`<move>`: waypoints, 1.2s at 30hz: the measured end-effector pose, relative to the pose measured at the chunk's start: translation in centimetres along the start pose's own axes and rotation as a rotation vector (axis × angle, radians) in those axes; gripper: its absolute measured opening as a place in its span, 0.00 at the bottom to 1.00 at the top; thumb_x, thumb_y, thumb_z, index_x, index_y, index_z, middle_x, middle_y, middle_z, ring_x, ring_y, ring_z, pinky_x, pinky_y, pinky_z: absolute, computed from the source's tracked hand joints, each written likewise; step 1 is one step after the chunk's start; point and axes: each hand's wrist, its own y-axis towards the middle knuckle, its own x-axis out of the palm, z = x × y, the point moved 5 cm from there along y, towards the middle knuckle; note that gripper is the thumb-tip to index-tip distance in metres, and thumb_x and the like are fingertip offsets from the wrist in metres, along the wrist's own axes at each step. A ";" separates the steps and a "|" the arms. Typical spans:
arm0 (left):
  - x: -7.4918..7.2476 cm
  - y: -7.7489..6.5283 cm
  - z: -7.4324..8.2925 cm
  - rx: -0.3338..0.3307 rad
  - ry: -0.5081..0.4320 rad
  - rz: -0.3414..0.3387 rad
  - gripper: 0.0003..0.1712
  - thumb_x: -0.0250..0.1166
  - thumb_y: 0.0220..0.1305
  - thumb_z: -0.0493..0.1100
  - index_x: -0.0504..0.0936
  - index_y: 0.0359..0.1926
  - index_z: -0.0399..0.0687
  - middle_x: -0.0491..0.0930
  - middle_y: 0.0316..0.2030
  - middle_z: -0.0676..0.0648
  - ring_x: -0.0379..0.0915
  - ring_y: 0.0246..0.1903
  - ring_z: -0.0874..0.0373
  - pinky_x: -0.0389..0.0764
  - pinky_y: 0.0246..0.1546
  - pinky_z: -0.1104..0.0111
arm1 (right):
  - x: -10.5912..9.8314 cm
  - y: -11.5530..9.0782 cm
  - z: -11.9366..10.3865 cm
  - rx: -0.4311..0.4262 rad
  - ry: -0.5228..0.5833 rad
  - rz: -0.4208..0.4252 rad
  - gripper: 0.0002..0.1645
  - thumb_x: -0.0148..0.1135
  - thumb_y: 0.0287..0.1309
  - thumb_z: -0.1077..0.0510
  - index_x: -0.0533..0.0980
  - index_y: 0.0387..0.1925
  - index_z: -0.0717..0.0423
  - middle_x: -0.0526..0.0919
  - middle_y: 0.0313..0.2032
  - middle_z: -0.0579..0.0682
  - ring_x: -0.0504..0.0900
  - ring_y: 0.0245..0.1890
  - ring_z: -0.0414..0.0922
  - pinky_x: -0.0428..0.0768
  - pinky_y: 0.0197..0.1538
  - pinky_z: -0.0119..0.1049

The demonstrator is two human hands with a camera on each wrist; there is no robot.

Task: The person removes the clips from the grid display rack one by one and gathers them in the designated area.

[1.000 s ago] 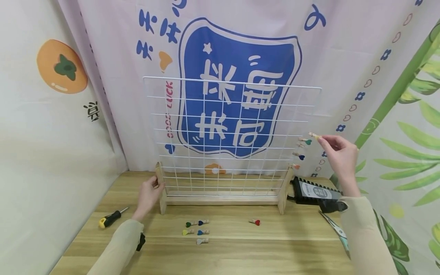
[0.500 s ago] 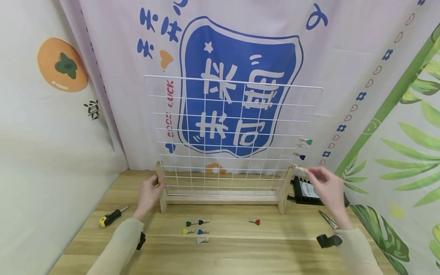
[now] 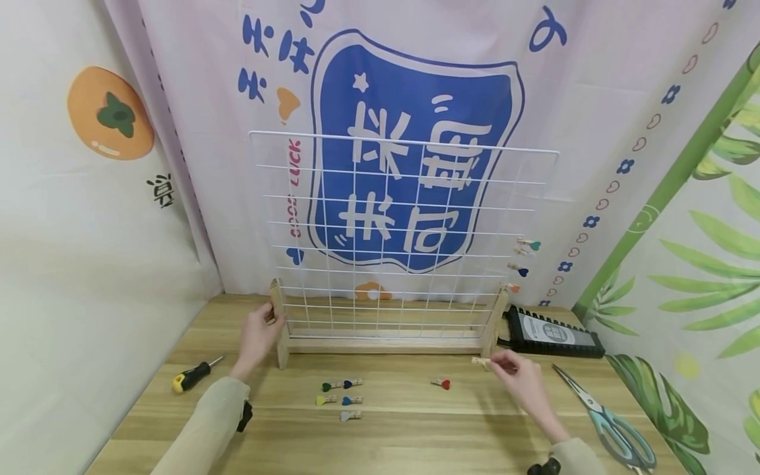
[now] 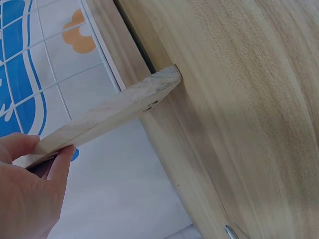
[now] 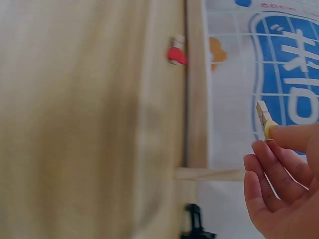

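A white wire grid (image 3: 404, 141) stands upright in a wooden base (image 3: 386, 344). My left hand (image 3: 259, 333) grips the left wooden upright (image 4: 107, 109) between thumb and fingers. My right hand (image 3: 522, 382) pinches a small wooden clothespin (image 5: 264, 113) with a yellow end, in front of the right upright (image 3: 496, 320). Along the grid's right edge hang clothespins with a green heart (image 3: 535, 245), a dark blue heart (image 3: 522, 271) and an orange heart (image 3: 514, 288), plus a pale one (image 3: 522, 251).
On the table (image 3: 404, 448) lie a red-heart clothespin (image 3: 444, 383) and several others, including a yellow one (image 3: 323, 400) and a grey one (image 3: 347, 415). A screwdriver (image 3: 192, 377) lies at left; scissors (image 3: 611, 422) and a black ridged case (image 3: 552, 333) at right.
My right hand has come down and to the left with the yellow clothespin, from beside the grid's right edge to low over the table. My left hand stays on the upright.
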 end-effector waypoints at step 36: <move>0.1 0.1 -0.4 -0.039 0.001 -0.002 0.14 0.60 0.65 0.30 0.78 0.49 0.22 0.78 0.52 0.23 0.77 0.54 0.31 0.81 0.53 0.49 | 5.0 -1.2 0.6 -0.115 -0.151 -0.193 0.05 0.75 0.48 0.63 0.84 0.26 0.52 0.84 0.27 0.45 0.77 0.27 0.32 0.78 0.32 0.24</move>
